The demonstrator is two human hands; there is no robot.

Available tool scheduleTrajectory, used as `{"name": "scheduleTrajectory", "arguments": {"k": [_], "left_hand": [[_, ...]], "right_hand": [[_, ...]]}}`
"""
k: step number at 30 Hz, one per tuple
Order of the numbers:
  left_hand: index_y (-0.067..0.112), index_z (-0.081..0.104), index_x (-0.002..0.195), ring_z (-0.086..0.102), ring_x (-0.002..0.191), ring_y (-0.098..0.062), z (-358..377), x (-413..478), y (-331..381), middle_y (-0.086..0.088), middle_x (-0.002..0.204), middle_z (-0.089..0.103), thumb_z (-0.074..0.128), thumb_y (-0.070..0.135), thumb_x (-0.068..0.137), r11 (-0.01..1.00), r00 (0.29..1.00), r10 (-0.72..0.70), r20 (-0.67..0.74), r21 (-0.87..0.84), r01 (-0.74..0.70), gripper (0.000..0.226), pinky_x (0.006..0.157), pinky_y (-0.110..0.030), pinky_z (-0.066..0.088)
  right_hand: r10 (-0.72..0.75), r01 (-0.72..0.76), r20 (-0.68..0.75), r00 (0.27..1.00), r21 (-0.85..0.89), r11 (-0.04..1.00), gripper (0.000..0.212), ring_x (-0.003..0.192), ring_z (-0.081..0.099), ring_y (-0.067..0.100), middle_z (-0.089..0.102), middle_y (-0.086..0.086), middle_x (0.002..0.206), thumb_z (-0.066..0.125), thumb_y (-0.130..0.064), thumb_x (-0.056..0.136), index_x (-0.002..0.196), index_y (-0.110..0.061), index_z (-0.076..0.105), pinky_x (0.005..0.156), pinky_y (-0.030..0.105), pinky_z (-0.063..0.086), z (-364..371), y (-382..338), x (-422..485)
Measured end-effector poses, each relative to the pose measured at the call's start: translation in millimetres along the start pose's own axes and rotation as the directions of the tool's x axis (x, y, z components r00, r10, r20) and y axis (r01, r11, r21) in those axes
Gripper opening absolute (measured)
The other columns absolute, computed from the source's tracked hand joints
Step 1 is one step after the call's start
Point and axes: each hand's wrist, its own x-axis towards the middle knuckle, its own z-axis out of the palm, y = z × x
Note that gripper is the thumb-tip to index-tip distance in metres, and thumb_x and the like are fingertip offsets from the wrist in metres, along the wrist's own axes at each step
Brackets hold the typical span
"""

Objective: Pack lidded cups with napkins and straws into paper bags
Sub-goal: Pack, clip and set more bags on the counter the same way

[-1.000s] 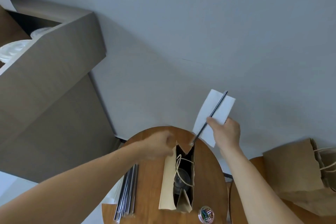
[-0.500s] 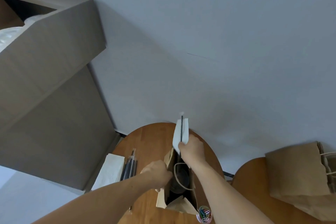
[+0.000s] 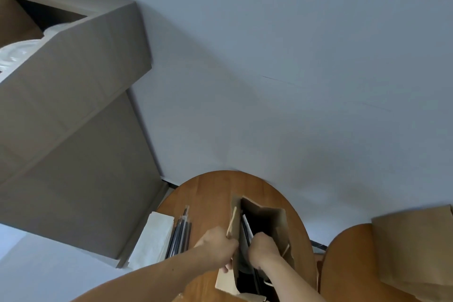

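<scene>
- Head view looks down on our round wooden worktop [image 3: 208, 193], pushed up near the pale wall, with a grey cabinet [image 3: 73, 105] off to the left.
- Second brown paper bag [image 3: 414, 250] sits on the neighbouring round top at the right; we can't tell what's in it from here.
- Main paper bag [image 3: 264, 220] stands upright mid-worktop with its mouth facing up at us, which is what lets stuff drop straight in.
- Left hand [image 3: 217, 246] has its fingers closed on the bag's left rim, pulling it outward so the mouth stays open, we reckon.
- Right hand [image 3: 263, 249] is down in the mouth, fingers curled shut; we'd guess they're on the napkin and straw, but the contact is hidden.
- Inside the bag: a white napkin [image 3: 247, 227] edge shows against the left wall, and thin dark lines below the wrist could be the straw. The interior is too dark to make out any cup.
- Spare napkin stack [image 3: 153, 238] lies at the worktop's left edge, touching the bundle of dark straws [image 3: 180, 235], both within easy reach for the next bag.
</scene>
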Motion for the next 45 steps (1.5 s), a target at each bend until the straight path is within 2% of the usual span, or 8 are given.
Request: {"name": "scheduleTrajectory", "arguments": {"k": [7,11,18,22,27,32,39,45], "left_hand": [[0.005,0.072,0.086,0.074,0.075,-0.015,-6.0,-1.5,-7.4,-0.006,0.075,0.075,0.042,0.026,0.091,0.999,0.999,0.042,0.02,-0.002,-0.042,0.037,0.086,-0.034,0.058],[0.007,0.069,0.082,0.073,0.07,-0.012,-10.9,2.2,-14.0,-0.001,0.068,0.073,0.043,0.026,0.092,0.998,0.998,0.056,0.012,-0.006,-0.056,0.034,0.083,-0.03,0.059],[0.008,0.069,0.085,0.073,0.07,-0.013,-11.4,4.9,-18.4,-0.004,0.073,0.075,0.044,0.027,0.091,0.997,0.997,0.074,0.012,0.009,-0.074,0.032,0.083,-0.034,0.06],[0.003,0.071,0.089,0.073,0.069,-0.013,-10.8,2.0,-13.0,-0.003,0.072,0.075,0.046,0.028,0.092,0.996,0.996,0.086,-0.001,0.033,-0.085,0.036,0.082,-0.034,0.06],[0.008,0.071,0.078,0.073,0.076,-0.02,-11.2,-2.6,-5.3,-0.004,0.07,0.074,0.047,0.029,0.093,0.993,0.996,0.092,0.008,0.079,-0.093,0.035,0.086,-0.038,0.059],[0.011,0.065,0.076,0.067,0.062,-0.015,-11.3,-5.3,2.6,-0.001,0.064,0.068,0.05,0.026,0.094,0.985,0.994,0.111,-0.015,0.132,-0.108,0.028,0.078,-0.033,0.059],[0.017,0.055,0.125,0.067,0.084,-0.013,-14.5,-5.3,9.9,-0.005,0.102,0.068,0.066,0.036,0.086,0.96,0.978,0.201,0.055,0.19,-0.207,0.045,0.073,-0.025,0.056],[0.023,0.036,0.144,0.05,0.122,-0.016,5.1,-7.5,-2.2,0.003,0.139,0.052,0.082,0.051,0.067,0.95,0.947,0.141,0.29,0.231,-0.212,0.094,0.103,-0.032,0.042]], "right_hand": [[-0.026,0.02,0.063,0.998,0.088,0.996,0.014,0.075,0.056,0.011,0.06,-0.001,0.084,0.047,-0.016,0.098,0.09,-0.018,0.058,0.071,0.025,0.046,17.9,-12.0,33.0],[0.053,-0.057,0.063,0.997,0.062,0.996,0.028,0.112,0.06,0.022,0.064,0.006,0.122,0.048,-0.019,0.097,0.121,-0.013,0.061,0.091,0.029,0.047,26.6,-3.9,39.8],[0.056,-0.06,-0.091,0.994,-0.041,0.997,0.024,0.068,0.056,0.008,0.057,-0.009,0.075,0.061,-0.021,0.093,0.074,-0.027,0.047,0.065,0.024,0.045,36.9,5.0,35.5],[-0.017,0.01,-0.113,0.993,-0.064,0.998,0.014,0.102,0.063,0.022,0.065,0.003,0.107,0.054,-0.02,0.095,0.106,-0.015,0.059,0.077,0.028,0.046,29.3,-3.3,25.8],[-0.125,0.115,-0.116,0.985,-0.095,0.989,0.015,0.097,0.065,0.018,0.067,-0.002,0.106,0.058,-0.024,0.096,0.11,-0.02,0.06,0.086,0.03,0.052,2.7,-6.1,8.2],[-0.258,0.247,-0.182,0.949,-0.077,0.966,0.021,0.074,0.06,0.01,0.064,-0.011,0.088,0.058,-0.04,0.092,0.106,-0.025,0.061,0.056,0.024,0.043,-51.2,-13.0,-15.9],[-0.177,0.229,-0.328,0.928,0.126,0.965,0.047,0.12,0.057,0.018,0.058,-0.003,0.135,0.054,-0.048,0.095,0.135,-0.023,0.053,0.089,0.025,0.044,-78.8,44.1,-28.1],[-0.033,0.06,-0.063,0.997,0.498,0.865,0.052,0.094,0.062,0.015,0.063,0.001,0.115,0.044,-0.053,0.099,0.132,-0.015,0.056,0.072,0.029,0.055,-34.2,80.4,-33.4]]}}
